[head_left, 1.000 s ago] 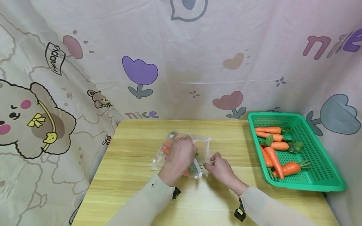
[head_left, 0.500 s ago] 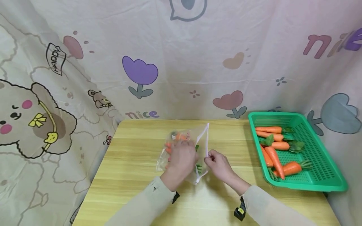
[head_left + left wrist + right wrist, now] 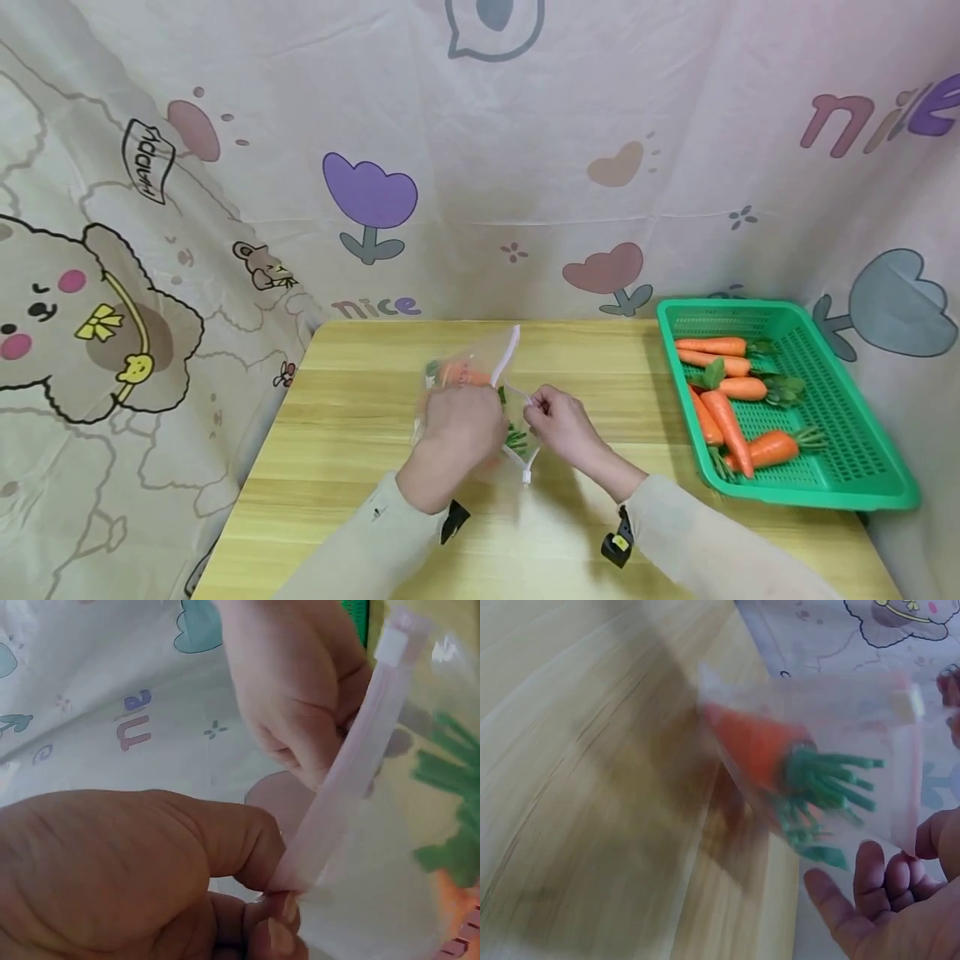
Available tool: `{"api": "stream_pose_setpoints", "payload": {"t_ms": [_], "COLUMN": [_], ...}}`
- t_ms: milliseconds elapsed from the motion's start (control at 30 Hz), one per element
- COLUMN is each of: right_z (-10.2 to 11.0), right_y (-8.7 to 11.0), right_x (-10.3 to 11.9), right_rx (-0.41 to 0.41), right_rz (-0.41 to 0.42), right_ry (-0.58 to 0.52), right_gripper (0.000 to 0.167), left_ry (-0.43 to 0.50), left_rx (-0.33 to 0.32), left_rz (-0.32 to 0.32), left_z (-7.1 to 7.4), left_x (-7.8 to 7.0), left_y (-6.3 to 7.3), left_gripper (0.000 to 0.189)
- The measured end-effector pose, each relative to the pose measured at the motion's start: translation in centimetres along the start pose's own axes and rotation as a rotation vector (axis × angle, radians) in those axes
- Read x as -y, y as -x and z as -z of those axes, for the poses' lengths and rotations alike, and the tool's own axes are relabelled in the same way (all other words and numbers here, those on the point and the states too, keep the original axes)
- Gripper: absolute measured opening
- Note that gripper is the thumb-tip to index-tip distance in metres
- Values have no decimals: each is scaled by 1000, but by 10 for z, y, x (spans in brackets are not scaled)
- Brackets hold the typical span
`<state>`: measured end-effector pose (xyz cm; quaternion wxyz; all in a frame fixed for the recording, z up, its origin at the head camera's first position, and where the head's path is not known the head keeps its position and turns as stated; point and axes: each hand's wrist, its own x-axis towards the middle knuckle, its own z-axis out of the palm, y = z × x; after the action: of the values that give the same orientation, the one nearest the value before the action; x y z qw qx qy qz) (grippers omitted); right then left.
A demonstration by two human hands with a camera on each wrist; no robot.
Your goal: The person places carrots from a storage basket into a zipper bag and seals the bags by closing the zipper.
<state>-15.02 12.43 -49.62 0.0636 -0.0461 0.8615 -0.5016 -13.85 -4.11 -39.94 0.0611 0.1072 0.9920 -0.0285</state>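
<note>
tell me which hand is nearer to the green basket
Right. The right hand is left of the green basket in the head view, apart from it; the left hand is farther left, past the right.

In the lower left, the left hand [image 3: 127,862] is pinching the pink strip [image 3: 341,772] of a see-through bag [image 3: 360,900]. The right hand [image 3: 300,682] is showing at the top middle, right by the strip. Green stems [image 3: 446,772] are showing on the right side. A printed cloth [image 3: 90,682] is filling the upper left.
</note>
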Motion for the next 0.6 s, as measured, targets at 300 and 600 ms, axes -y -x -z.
{"api": "stream_pose_setpoints", "payload": {"t_ms": [300, 600], "right_z": [-1, 5], "right_y": [6, 5], "right_x": [-18, -34], "right_rx": [-43, -56], "right_rz": [-18, -65], "right_ry": [209, 305], "right_gripper": [11, 14], "left_ry": [-129, -142], "left_rx": [-284, -455], "left_rz": [-103, -170], "left_z": [-39, -54], "left_x": [-3, -8], "left_y": [-19, -19], "left_gripper": [20, 18]}}
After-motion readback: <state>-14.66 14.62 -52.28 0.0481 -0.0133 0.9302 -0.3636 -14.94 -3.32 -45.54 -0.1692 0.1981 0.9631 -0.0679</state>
